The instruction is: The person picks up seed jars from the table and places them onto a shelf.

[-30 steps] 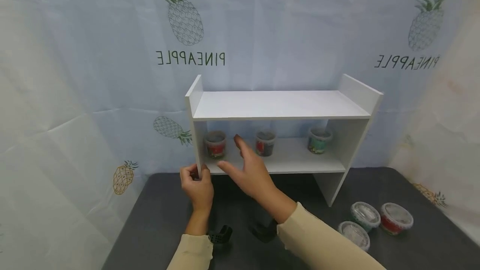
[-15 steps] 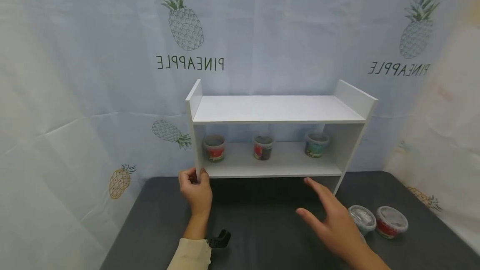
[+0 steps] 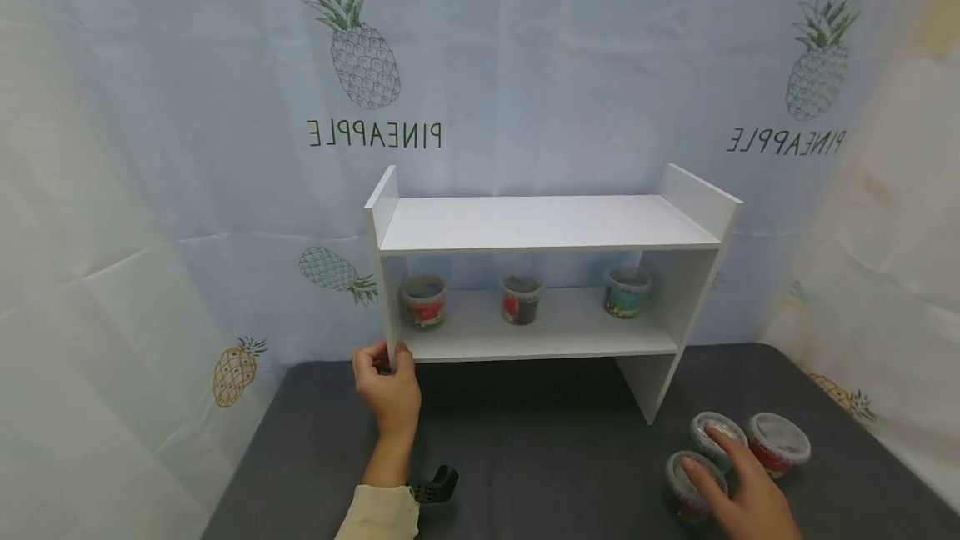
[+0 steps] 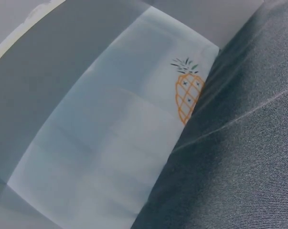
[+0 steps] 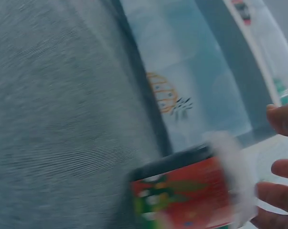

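My left hand point(image 3: 392, 397) grips the lower front edge of the left side panel of a white shelf unit point(image 3: 540, 223). At the right of the head view, my right hand point(image 3: 750, 497) reaches over the lidded plastic tubs on the table, fingers spread. Its thumb is over the lid of the nearest tub point(image 3: 686, 498), and its index finger is over a second tub point(image 3: 708, 440). A third tub point(image 3: 780, 444), with a red label, stands just beyond. In the right wrist view, fingers point(image 5: 277, 196) lie beside the pale lid of a blurred, red-labelled tub point(image 5: 186, 191).
On the shelf's middle board stand a red-labelled tub point(image 3: 424, 302), a red and dark one point(image 3: 521, 300) and a green one point(image 3: 627, 292). The dark table point(image 3: 525, 457) lies below. A pineapple-print curtain point(image 3: 510, 73) hangs behind.
My right hand has moved from inside the shelf, rightward and down, to the tubs on the table. My left hand has kept its grip on the shelf. The head view has shifted slightly.
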Available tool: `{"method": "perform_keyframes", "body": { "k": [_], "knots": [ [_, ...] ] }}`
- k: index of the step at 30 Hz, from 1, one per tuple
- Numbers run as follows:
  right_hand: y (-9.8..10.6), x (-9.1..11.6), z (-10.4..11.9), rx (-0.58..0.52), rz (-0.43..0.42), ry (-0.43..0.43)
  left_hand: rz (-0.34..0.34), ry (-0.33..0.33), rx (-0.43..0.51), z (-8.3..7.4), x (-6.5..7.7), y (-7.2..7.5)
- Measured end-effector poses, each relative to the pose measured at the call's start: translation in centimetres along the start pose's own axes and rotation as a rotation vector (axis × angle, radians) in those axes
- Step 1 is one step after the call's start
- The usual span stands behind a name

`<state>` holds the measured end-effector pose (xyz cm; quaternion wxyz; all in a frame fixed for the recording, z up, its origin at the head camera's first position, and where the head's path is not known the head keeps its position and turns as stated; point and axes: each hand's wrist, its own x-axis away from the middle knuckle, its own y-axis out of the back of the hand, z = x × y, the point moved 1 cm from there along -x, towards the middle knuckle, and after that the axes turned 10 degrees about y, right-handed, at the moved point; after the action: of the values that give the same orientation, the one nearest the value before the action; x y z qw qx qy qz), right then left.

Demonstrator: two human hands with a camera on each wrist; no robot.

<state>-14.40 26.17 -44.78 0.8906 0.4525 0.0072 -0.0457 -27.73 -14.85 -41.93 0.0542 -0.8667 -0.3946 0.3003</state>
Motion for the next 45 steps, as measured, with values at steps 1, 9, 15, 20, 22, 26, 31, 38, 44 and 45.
{"method": "perform_keyframes", "body": {
  "k": [1, 9, 15, 20, 22, 26, 31, 38, 44, 45],
  "knots": [
    [-0.3, -0.1, -0.3, 0.002, 0.017, -0.004, 0.002, 0.004, -0.001, 0.5, -0.1, 0.0],
    [-2.4, 0.5, -0.8, 0.104, -0.360, 0.226, 0.024, 0.022, 0.006, 1.9, -0.2, 0.2],
    [-3.5, 0.8, -0.5, 0.111, -0.553, 0.336, 0.007, 0.012, 0.007, 1.9, -0.3, 0.1],
    [-4.6, 0.9, -0.8, 0.097, -0.614, 0.358, 0.014, 0.020, -0.004, 2.2, -0.1, 0.0],
    [-4.8, 0.9, -1.0, 0.067, -0.590, 0.323, 0.012, 0.023, -0.005, 2.3, 0.0, 0.0],
    [-5.0, 0.8, -1.4, -0.021, -0.484, 0.234, 0.010, 0.028, 0.004, 2.4, -0.2, -0.1],
    [-4.7, 0.3, -1.8, -0.181, -0.245, 0.040, 0.010, 0.023, -0.001, 2.3, -0.4, -0.1],
    [-4.2, -0.5, -2.3, -0.269, -0.042, -0.174, 0.021, 0.043, 0.011, 2.2, -0.6, -0.1],
    [-4.1, -0.8, -2.5, -0.293, -0.008, -0.200, 0.030, 0.053, 0.005, 2.1, -0.5, 0.0],
    [-4.1, -0.8, -2.5, -0.298, -0.005, -0.203, 0.031, 0.056, 0.005, 2.0, -0.5, 0.0]
  ]
}}
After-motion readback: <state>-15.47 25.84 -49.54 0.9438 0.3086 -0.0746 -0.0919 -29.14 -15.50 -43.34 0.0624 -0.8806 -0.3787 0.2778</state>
